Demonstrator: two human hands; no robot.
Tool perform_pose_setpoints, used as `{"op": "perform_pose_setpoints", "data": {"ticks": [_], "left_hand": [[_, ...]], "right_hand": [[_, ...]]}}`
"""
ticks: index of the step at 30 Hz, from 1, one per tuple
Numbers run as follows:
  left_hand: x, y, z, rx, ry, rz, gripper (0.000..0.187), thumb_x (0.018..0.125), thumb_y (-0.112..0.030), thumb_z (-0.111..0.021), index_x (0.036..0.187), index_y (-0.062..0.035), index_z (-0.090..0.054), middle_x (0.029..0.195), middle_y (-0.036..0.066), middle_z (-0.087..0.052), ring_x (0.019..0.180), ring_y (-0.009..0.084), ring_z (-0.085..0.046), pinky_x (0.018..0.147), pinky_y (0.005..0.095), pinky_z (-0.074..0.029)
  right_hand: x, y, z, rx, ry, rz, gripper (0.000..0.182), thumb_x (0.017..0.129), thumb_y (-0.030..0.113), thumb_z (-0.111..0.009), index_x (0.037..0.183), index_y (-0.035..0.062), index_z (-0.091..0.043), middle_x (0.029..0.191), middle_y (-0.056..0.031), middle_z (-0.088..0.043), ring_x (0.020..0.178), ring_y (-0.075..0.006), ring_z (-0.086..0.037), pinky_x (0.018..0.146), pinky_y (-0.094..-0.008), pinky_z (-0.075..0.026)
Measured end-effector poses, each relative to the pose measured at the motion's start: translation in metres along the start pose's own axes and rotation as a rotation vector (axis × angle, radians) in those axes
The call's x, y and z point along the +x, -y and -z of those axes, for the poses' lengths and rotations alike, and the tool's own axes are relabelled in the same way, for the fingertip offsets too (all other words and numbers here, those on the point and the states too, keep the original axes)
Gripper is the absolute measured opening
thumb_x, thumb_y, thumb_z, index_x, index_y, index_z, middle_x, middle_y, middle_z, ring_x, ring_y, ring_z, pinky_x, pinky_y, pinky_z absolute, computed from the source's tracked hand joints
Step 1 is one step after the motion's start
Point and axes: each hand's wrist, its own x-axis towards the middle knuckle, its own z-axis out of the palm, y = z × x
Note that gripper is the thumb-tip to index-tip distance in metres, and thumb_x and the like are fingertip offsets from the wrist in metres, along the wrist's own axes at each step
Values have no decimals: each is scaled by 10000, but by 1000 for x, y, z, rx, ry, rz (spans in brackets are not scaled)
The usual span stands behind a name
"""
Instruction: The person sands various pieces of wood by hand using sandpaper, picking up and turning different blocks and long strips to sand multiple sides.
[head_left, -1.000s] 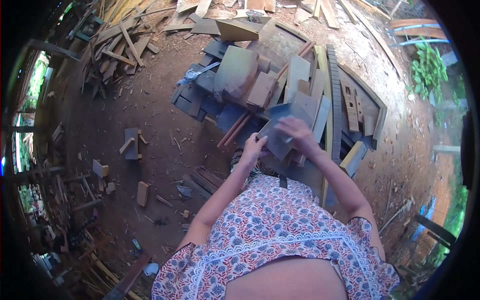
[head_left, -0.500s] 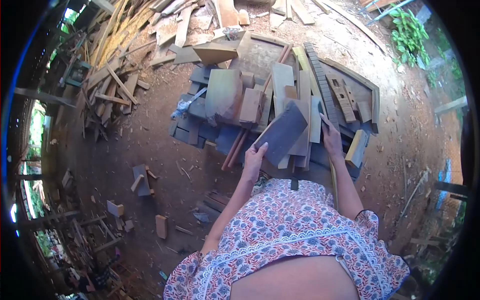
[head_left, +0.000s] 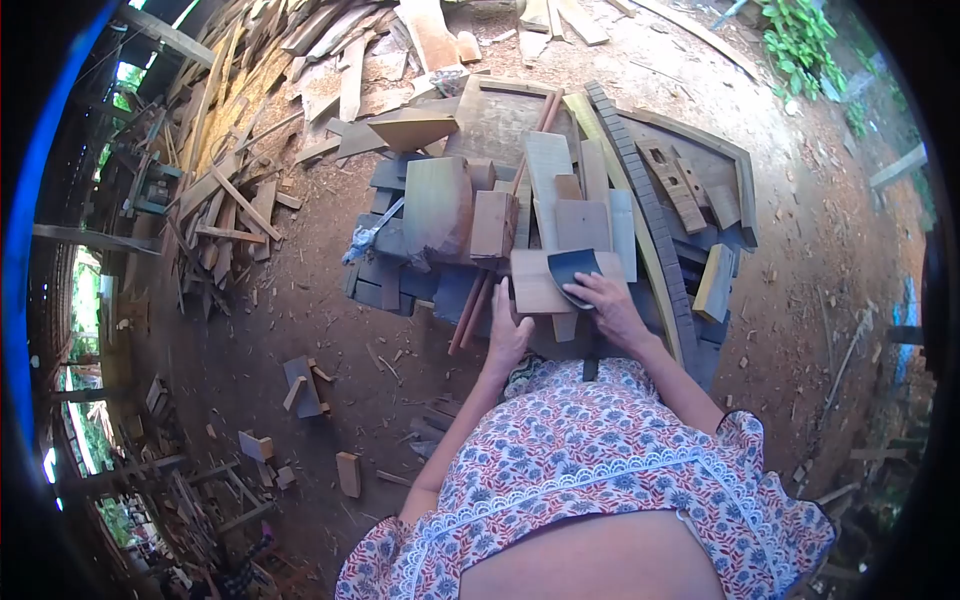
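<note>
A flat, light-brown wooden board (head_left: 530, 290) lies across the pile of wood in front of me. My left hand (head_left: 508, 338) holds its left edge, fingers along the side and thumb near the lower corner. My right hand (head_left: 612, 308) presses a dark, curved sheet of sandpaper (head_left: 570, 266) onto the board's face, fingertips on the sheet. The sheet's upper end curls up. Just beyond the board is another flat wooden piece (head_left: 583, 225). Left of it stands a wooden block (head_left: 492, 225).
A long dark slatted strip (head_left: 640, 190) and a yellowish plank (head_left: 655, 290) run along the right of the pile. Two reddish rods (head_left: 472, 310) stick out near my left hand. Scrap wood (head_left: 235, 215) is heaped at left, and small offcuts (head_left: 348, 474) lie on the ground.
The board in my left hand has gone from tilted, dark face showing, to flat with a light face up. My right hand has moved left from the pile's right side onto it with the sandpaper.
</note>
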Motion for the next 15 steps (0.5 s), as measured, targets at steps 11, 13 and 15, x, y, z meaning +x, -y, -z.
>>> {"op": "perform_pose_setpoints", "data": {"ticks": [11,13,15], "left_hand": [[47,52,-15,-690,150,557,463,940,-313,-507,1269,5,-433,1073,68,-580,998,156,-560,873,285,-449],[55,53,-20,-757,178,515,433,944,-333,-500,1218,2,-500,1060,61,-596,1007,150,-556,867,285,-450],[59,52,-25,-648,149,493,424,949,-331,-490,1207,5,-510,1088,67,-600,992,138,-558,856,279,-450]], "right_hand": [[-17,-4,-38,-147,58,95,566,735,-41,-522,1230,232,-553,1378,-86,-417,1292,-328,-353,1035,-496,-291],[-16,-1,-40,-173,61,186,503,765,38,-546,1222,250,-556,1369,-73,-425,1287,-311,-360,1001,-518,-313],[-21,-1,-34,-213,145,272,506,769,44,-547,1226,262,-551,1360,-62,-437,1277,-299,-376,1003,-519,-310]]}}
